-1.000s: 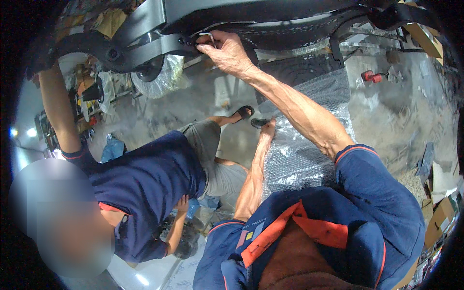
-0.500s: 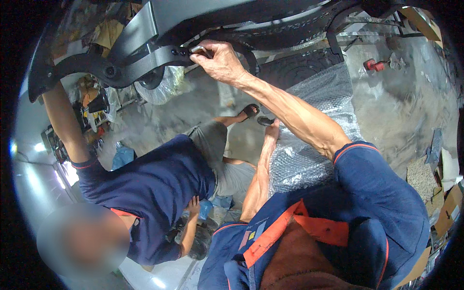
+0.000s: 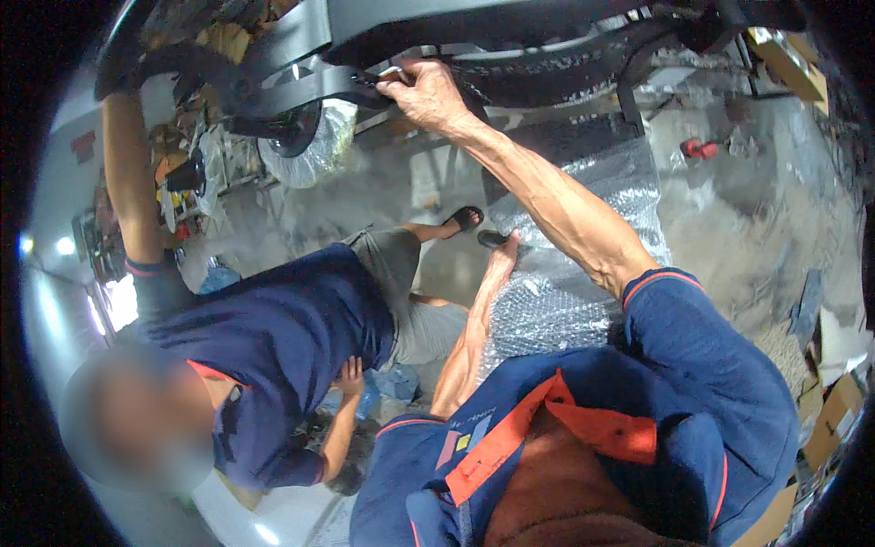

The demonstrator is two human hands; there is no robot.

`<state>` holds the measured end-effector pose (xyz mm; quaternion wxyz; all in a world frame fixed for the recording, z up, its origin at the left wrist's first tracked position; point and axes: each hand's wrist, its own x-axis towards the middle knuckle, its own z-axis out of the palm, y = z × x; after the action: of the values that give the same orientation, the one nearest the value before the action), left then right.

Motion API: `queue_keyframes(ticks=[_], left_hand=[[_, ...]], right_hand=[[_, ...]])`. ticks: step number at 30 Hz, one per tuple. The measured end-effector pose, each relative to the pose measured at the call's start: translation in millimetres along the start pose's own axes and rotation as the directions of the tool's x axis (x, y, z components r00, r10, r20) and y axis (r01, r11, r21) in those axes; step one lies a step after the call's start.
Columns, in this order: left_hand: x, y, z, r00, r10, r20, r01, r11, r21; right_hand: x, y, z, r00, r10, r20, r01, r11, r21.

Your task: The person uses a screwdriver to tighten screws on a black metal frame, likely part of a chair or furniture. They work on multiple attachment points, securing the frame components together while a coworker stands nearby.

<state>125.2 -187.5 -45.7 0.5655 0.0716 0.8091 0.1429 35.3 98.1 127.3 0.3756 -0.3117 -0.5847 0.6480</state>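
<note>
- A thin, silvery, bent metal tool (image 3: 392, 72) catches the light up there, just at the end of a flat dark-grey metal arm (image 3: 310, 89); I can't make out whether its tip sits in anything.
- The person's right hand (image 3: 427, 94) has it pinched narrowly between thumb and forefinger, the bare forearm stretched high.
- Right above runs a broad, smooth black beam (image 3: 474, 23).
- Below the arm sits a round black wheel-like part (image 3: 296, 135), beside crumpled clear plastic wrap (image 3: 334, 144).
- The person's left hand (image 3: 509, 244) hangs low, next to a small dark object (image 3: 492, 239); from here I can't tell whether it grips it.
- Behind that forearm, a silvery bubble-wrap sheet (image 3: 565, 301) drapes down.
- On the left stands a co-worker in a navy shirt (image 3: 283, 319), one arm up toward the frame, the other hand (image 3: 350, 375) at the waist.
- Over on the grey concrete floor (image 3: 738, 228) lies a red object (image 3: 699, 149).
</note>
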Motion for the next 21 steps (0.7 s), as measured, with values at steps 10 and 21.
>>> queue_keyframes(ticks=[10, 21], left_hand=[[-42, -18, 12, 0.982, 0.185, -0.039, -0.186, 0.982, -0.018], [-83, -18, 2, 0.992, 0.095, 0.081, -0.094, 0.995, -0.023]], right_hand=[[-6, -6, -2, 0.987, 0.03, 0.16, 0.001, 0.982, -0.188], [-9, 1, 2, 0.986, 0.053, 0.161, -0.055, 0.998, 0.008]])
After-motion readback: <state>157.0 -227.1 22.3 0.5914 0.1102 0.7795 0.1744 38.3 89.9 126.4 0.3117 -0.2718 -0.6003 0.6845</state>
